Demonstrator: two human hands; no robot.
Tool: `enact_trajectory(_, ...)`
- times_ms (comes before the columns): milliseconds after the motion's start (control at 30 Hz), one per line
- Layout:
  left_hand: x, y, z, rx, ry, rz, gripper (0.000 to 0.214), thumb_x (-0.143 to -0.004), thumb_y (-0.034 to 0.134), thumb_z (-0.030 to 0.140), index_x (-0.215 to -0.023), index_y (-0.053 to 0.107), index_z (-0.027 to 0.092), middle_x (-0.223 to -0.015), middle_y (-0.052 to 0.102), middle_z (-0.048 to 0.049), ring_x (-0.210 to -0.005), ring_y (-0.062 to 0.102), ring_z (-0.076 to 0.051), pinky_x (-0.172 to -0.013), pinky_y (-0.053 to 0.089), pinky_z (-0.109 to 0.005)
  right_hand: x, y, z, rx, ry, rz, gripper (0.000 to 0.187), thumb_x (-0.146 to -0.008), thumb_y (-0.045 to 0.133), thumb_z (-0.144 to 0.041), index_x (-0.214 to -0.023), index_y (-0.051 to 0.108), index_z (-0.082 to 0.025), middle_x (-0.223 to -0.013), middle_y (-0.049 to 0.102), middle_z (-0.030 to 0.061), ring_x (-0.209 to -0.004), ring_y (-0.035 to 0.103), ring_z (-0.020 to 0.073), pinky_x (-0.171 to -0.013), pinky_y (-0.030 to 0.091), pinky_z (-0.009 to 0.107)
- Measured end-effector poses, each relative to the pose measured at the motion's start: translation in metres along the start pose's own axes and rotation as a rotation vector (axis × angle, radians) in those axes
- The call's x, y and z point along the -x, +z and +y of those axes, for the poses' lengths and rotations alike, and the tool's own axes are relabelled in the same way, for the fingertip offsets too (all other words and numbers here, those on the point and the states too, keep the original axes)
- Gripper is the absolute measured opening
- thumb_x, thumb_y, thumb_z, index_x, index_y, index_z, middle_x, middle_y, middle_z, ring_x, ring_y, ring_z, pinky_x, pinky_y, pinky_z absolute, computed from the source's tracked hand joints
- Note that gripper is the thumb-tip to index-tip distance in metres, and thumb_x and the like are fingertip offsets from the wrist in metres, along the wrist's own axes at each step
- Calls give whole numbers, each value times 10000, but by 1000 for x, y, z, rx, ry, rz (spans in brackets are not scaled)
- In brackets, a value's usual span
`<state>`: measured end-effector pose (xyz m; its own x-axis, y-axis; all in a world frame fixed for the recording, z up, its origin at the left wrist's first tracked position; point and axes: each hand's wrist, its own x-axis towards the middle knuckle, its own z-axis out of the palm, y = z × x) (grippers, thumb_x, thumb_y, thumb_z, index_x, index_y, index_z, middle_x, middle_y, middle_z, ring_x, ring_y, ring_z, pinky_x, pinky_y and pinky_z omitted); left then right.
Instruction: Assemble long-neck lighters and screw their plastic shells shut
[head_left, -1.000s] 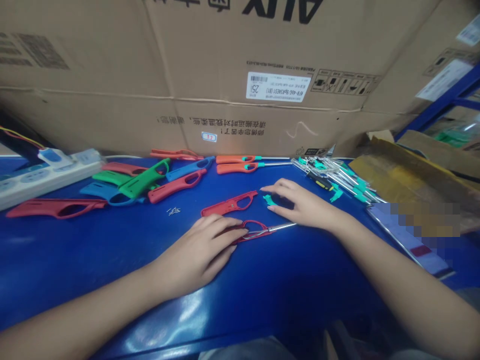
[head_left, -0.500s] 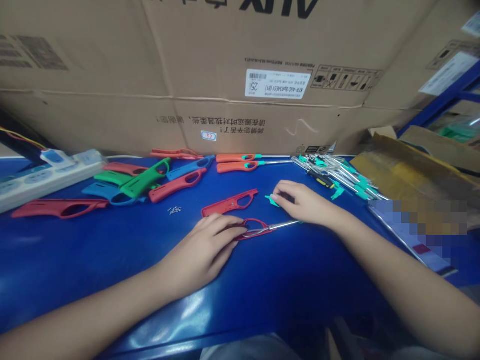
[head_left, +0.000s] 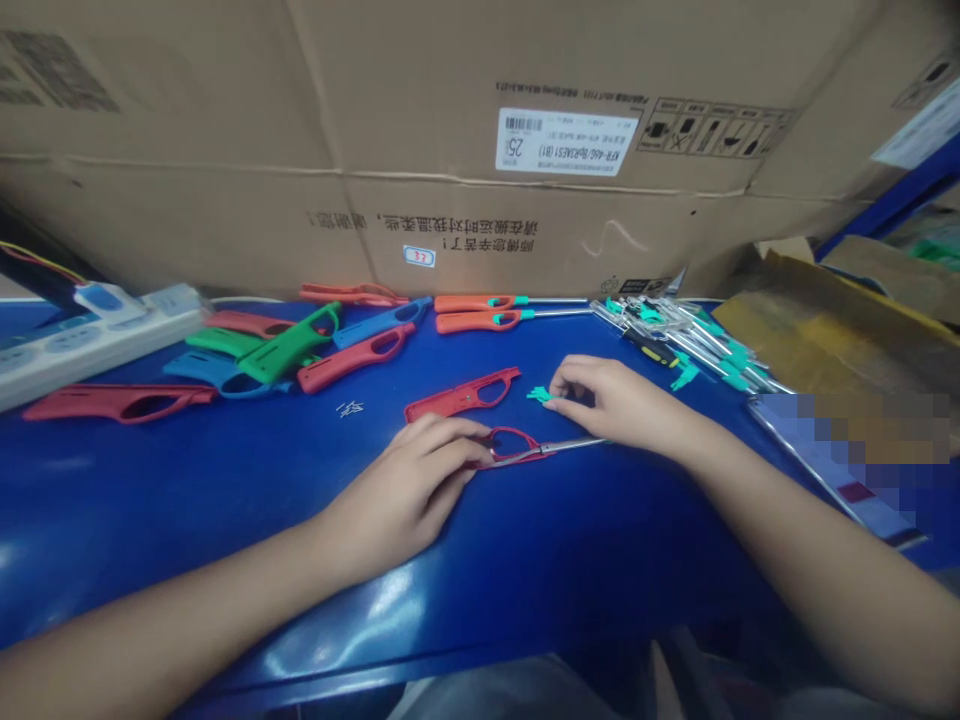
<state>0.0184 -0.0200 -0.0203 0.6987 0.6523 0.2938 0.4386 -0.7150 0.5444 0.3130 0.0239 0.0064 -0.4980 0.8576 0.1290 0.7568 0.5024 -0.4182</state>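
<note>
My left hand (head_left: pixel 409 485) lies on the blue table (head_left: pixel 225 480), its fingers pressing down the handle end of a red lighter shell half (head_left: pixel 517 447) with a metal tube sticking out to the right. My right hand (head_left: pixel 619 400) is curled, and its fingertips pinch a small teal plastic piece (head_left: pixel 538 394) just above that shell. A second red shell half (head_left: pixel 461 395) lies flat between the two hands.
Red, green and blue lighter shells (head_left: pixel 285 350) lie piled at the left, two orange assembled lighters (head_left: pixel 480 312) at the back. A heap of metal tubes with teal tips (head_left: pixel 686 345) sits at the right. A white power strip (head_left: pixel 90 340) lies far left; cardboard boxes (head_left: pixel 450 150) wall the back.
My right hand has curled from flat and spread into a pinch on the teal piece. My left hand stays on the red shell.
</note>
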Motion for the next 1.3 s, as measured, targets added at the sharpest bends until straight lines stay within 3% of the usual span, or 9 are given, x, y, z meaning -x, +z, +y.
enact_trajectory(100,0,0,-1,8,8,-7,251,-1039,482,149,-1212,645,231,-1349,625,-77,-1243,565,-212,-1076,478,-414,3,0,-12,-127,-96,5,124,-958,662,-272,-870,648,-186,-875,638,19,-766,582,142,-724,441,270)
enact_trajectory(200,0,-1,-2,-1,34,-13,271,-1035,491,139,-1241,639,235,-1347,626,-72,-1241,566,-202,-1077,476,-393,8,1,-26,-198,-213,-109,87,-994,608,-232,-943,657,-182,-950,652,31,-856,603,146,-781,456,268)
enact_trajectory(367,3,-1,-2,-22,73,-4,307,-1034,505,133,-1291,631,244,-1347,613,-62,-1255,554,-183,-1081,471,-344,10,8,-35,-50,-269,-194,129,-1025,535,-204,-997,660,-181,-962,645,41,-889,587,174,-815,434,315)
enact_trajectory(1000,6,-2,0,-57,111,-9,338,-1024,532,137,-1318,649,255,-1289,645,-65,-1161,609,-190,-1001,510,-324,12,17,-38,273,-539,-50,288,-1068,429,-239,-913,658,-161,-860,647,56,-777,533,191,-741,381,324)
enact_trajectory(1300,5,-2,1,-75,99,-16,315,-1037,523,161,-1305,657,257,-1282,661,-65,-1144,621,-196,-989,520,-347,12,18,-39,280,-525,-90,291,-1062,422,-227,-962,688,-163,-926,699,79,-826,604,194,-737,428,320)
